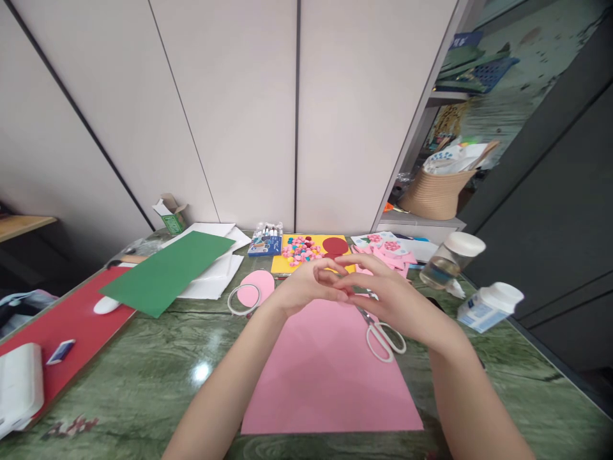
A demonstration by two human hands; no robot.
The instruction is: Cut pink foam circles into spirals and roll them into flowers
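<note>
Over the far part of a pink paper sheet (pixel 325 383), my left hand (pixel 310 284) and my right hand (pixel 380 291) meet at the fingertips. The fingers of both hands are bent and apart, and I see nothing held in them. Partly under my right hand lie white-handled scissors (pixel 387 342), their blades mostly hidden by it. To the left of my left hand, a pink paper circle (pixel 258 286) lies with a white ring (pixel 244 300) overlapping it. Behind the hands, a heap of coloured pompoms (pixel 301 250) and dark red circles (pixel 335 246) rest on yellow paper (pixel 278 263).
On the left are a green sheet (pixel 175 271), white papers (pixel 218 281), a red board (pixel 86 306) and a white case (pixel 22 383). A jar of liquid (pixel 443 268) and a white bottle (pixel 493 305) stand at right. Pink scraps (pixel 387 259) lie behind. Cabinet doors (pixel 239 115) border the table's back.
</note>
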